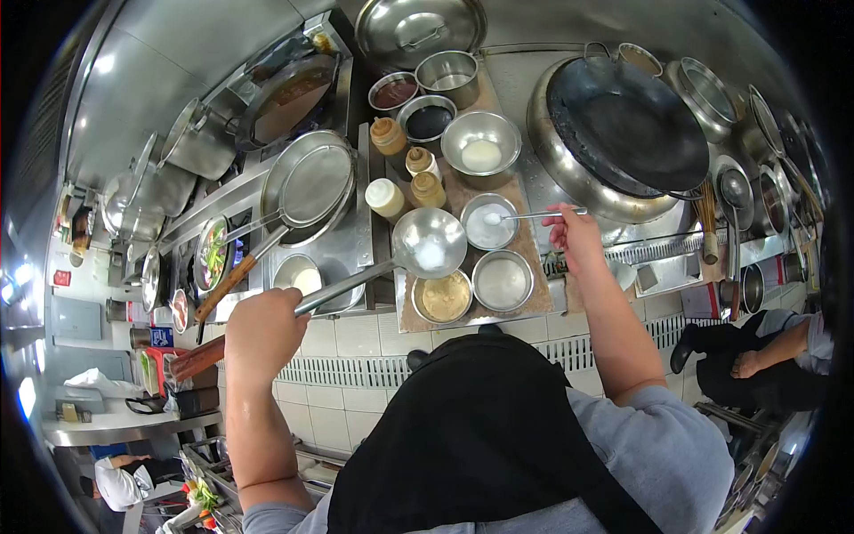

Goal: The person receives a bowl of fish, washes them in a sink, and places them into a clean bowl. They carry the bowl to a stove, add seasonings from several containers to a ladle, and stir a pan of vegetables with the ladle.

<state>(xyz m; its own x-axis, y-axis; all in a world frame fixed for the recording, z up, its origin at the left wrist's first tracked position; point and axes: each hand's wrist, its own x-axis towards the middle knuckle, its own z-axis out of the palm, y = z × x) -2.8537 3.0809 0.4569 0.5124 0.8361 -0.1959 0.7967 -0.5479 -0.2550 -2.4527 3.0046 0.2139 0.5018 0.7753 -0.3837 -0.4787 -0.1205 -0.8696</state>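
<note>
Left fingers point(289, 303) grip ladle point(365, 279); right fingers point(558, 233) pinch spoon point(527, 214), its tip indistinct against white powder point(491, 234).

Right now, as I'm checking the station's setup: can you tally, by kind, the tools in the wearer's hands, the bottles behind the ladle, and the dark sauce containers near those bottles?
Ladle, in the left hand: 1
Spoon, in the right hand: 1
Bottles: 4
Sauce containers: 2
Total: 8
</note>
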